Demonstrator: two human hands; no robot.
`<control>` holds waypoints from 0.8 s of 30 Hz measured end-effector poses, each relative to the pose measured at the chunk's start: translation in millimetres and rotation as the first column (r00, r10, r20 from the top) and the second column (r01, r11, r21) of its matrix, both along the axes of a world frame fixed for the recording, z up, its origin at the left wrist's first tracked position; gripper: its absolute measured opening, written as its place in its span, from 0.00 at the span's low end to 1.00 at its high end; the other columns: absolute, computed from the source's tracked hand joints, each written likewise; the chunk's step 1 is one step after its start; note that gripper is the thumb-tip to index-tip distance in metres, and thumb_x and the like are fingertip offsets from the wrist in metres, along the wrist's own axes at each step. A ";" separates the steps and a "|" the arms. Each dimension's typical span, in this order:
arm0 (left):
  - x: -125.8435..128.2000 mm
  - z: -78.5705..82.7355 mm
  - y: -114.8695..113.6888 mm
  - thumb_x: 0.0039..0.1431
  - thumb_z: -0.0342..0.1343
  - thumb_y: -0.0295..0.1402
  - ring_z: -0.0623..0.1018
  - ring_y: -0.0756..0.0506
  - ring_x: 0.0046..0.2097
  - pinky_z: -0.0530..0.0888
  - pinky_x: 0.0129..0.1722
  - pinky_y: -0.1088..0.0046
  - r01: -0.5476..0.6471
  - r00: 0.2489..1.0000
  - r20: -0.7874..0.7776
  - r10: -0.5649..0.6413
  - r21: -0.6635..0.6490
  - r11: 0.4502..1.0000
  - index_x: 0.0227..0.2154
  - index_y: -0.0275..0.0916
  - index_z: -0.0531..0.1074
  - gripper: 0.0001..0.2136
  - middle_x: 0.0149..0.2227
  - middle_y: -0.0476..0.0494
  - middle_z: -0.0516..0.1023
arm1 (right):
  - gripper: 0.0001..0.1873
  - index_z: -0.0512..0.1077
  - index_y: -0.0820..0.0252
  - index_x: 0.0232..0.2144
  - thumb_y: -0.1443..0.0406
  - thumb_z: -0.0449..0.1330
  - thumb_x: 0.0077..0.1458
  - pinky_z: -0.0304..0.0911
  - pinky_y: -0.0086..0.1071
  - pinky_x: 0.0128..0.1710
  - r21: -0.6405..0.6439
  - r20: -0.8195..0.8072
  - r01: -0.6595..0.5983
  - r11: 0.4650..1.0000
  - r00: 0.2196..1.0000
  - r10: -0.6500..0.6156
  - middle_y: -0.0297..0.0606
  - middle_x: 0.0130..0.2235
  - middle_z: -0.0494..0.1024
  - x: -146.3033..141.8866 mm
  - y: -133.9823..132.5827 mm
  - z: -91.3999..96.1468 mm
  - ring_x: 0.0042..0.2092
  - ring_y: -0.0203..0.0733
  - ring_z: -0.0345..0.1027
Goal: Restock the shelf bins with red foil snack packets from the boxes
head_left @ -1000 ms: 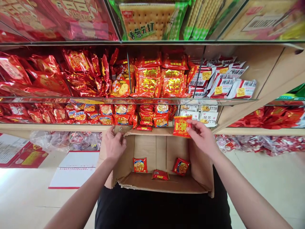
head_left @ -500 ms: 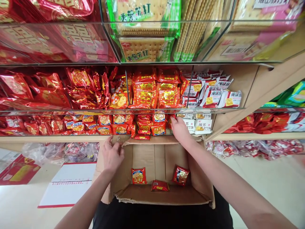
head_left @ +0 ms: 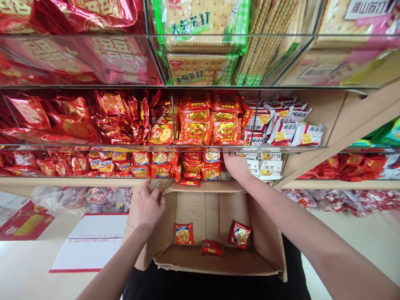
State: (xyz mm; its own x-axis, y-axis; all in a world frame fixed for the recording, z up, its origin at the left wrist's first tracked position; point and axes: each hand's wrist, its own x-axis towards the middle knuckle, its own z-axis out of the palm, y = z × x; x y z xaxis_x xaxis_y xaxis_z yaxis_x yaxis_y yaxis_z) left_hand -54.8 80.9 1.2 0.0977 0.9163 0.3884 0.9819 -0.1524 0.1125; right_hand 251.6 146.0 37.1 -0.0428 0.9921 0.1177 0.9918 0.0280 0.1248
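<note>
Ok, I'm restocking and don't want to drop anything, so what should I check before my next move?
1. Hold on the cardboard box: ok, the left hand grips its far left corner.
2. Box support: ok, its far flap meets the edge of the lower shelf.
3. Whether the right hand is empty: cannot tell, its fingers are hidden among the shelf packets.
4. Stock left: ok, three packets lie on the box floor.
5. The front red packet: cannot tell if seated, it lies at the shelf's very edge.
</note>
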 end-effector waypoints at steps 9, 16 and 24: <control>1.0 5.7 -1.9 0.49 0.50 0.30 0.62 0.37 0.51 0.65 0.48 0.59 -0.026 1.000 -0.011 0.026 -0.035 0.999 0.28 0.38 0.73 0.07 0.53 0.36 0.56 | 0.22 0.58 0.65 0.51 0.75 0.45 0.53 0.64 0.33 0.34 -0.124 0.036 -0.006 0.992 0.999 0.010 0.51 0.45 0.71 4.9 1.5 0.8 0.38 0.45 0.71; -2.1 2.6 -1.4 0.49 0.50 0.29 0.61 0.36 0.53 0.65 0.49 0.58 -0.008 1.000 -0.013 0.008 0.001 1.000 0.29 0.38 0.73 0.07 0.53 0.36 0.56 | 0.15 0.68 0.68 0.42 0.73 0.47 0.54 0.64 0.33 0.36 -0.181 0.012 0.082 0.980 0.997 -0.082 0.53 0.36 0.76 -7.9 21.5 0.3 0.38 0.45 0.72; -1.4 3.4 0.6 0.49 0.50 0.29 0.60 0.36 0.53 0.65 0.49 0.58 -0.016 1.000 -0.019 0.016 -0.018 1.000 0.29 0.39 0.73 0.07 0.53 0.36 0.55 | 0.14 0.70 0.69 0.40 0.72 0.48 0.54 0.64 0.36 0.34 -0.151 -0.008 0.088 0.985 0.996 -0.091 0.55 0.34 0.76 -6.8 7.9 4.3 0.37 0.49 0.72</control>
State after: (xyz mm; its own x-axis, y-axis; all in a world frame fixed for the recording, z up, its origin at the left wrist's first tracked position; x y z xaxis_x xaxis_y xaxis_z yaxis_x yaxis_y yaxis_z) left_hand -56.2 81.5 4.6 0.0899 0.9247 0.3700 0.9862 -0.1346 0.0967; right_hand 244.8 154.0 41.3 0.0475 0.9983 -0.0334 0.9929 -0.0435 0.1112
